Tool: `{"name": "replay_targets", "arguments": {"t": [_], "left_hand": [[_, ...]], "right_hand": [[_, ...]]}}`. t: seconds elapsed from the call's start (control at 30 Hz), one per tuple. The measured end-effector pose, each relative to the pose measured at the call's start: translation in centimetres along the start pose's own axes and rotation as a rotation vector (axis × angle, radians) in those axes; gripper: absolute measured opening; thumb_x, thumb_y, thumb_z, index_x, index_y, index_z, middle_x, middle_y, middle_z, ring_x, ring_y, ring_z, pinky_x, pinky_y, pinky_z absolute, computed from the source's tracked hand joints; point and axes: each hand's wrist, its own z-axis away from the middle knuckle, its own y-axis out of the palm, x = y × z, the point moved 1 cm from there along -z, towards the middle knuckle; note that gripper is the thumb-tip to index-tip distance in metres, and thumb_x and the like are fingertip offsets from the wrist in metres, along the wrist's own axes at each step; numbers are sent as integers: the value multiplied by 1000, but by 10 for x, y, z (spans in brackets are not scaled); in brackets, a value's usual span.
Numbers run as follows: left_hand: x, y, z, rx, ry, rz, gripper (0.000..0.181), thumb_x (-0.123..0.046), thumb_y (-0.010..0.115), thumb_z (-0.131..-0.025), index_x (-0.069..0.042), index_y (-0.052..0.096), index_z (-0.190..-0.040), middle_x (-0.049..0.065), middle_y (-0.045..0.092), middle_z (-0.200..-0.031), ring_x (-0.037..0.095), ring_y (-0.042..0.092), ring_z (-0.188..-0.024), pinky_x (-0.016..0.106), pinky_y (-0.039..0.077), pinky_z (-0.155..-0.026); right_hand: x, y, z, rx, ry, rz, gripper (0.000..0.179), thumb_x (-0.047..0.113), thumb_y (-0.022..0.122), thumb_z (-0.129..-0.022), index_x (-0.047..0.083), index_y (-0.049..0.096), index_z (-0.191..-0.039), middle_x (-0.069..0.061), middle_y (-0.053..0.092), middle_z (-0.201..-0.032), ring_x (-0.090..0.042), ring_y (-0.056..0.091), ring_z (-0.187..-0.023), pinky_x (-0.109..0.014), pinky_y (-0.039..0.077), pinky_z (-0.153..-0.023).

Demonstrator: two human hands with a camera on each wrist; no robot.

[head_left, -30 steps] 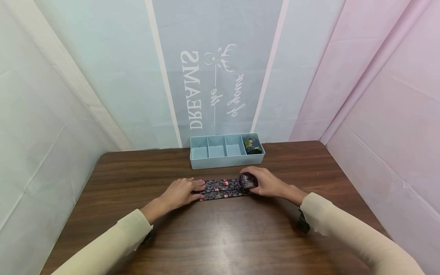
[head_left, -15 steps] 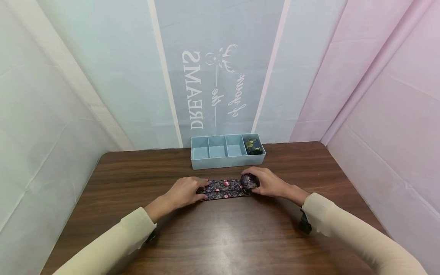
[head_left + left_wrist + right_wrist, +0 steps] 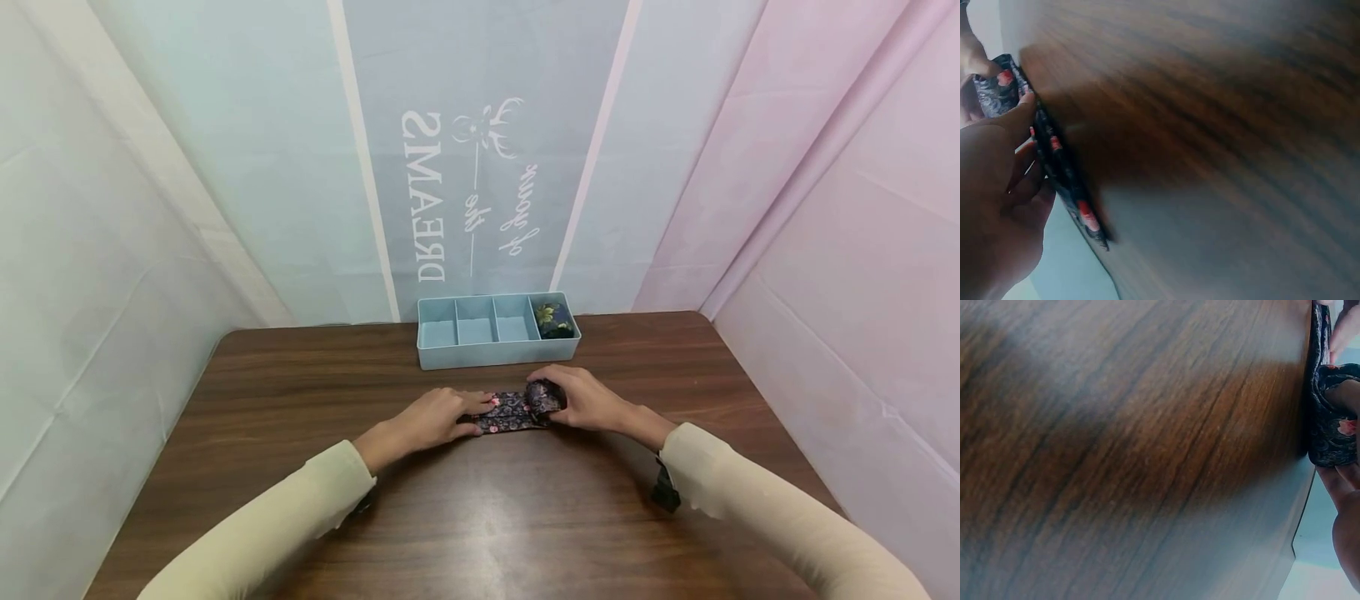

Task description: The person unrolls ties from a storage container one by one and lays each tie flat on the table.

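My right hand (image 3: 588, 398) holds the rolled end (image 3: 545, 397) of a dark flowered cloth (image 3: 510, 406), with my thumb in the top of the roll and my other fingers round the outside. The flat part runs to the left from the roll, low on the brown table (image 3: 480, 533). My left hand (image 3: 435, 418) lies over that flat part with its fingers out, pressing it, not gripping; my thumb is by the near edge of the cloth, and my other fingers reach across it on the far side. A little bit of cloth shows between my two hands. On the far side, the blue box (image 3: 491, 358) is close, and my right hand is just beside its front wall, so there is only a thin strip of wood there for moving. The box has four parts, and a rolled leafy cloth (image 3: 554, 320) sits in the right one. The far table edge is just behind the box, by a pale sheet (image 3: 480, 50) with white letters. To the near side, the left and the right, the wood spreads wide, giving my arms more room.
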Motion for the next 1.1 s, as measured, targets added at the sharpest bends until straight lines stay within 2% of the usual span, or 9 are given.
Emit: {"name": "replay_targets", "arguments": {"t": [0.13,0.43,1.03,1.1], "left_hand": [[3,3,0,17,-13,46,48,-25,72,-103,-8,63,-147,15,58,-151,30,61,-135,45,53,-110],[4,5,2,-4,-30,80,47,-23,73,-103,-9,64,-146,16,59,-150,29,61,-135,45,54,-108],[14,-1,18,-13,-44,48,46,-25,73,-102,-10,66,-145,17,60,-148,30,65,-130,46,58,-103],[15,-2,21,-9,-51,45,46,-25,73,-102,-10,65,-145,16,60,-149,28,71,-121,46,59,-101]], "right_hand": [[1,-1,-1,6,9,-9,69,1,93,-74,7,64,-137,-11,70,-130,-26,69,-116,-47,61,-93],[0,-3,0,14,3,4,70,1,93,-75,7,62,-138,-11,70,-131,-27,69,-118,-47,61,-94],[-5,-11,6,13,29,21,67,3,92,-76,6,64,-137,-10,71,-129,-22,69,-113,-46,62,-90],[-7,-12,8,12,29,22,67,2,92,-76,5,64,-137,-10,72,-128,-22,69,-112,-46,62,-90]]}}
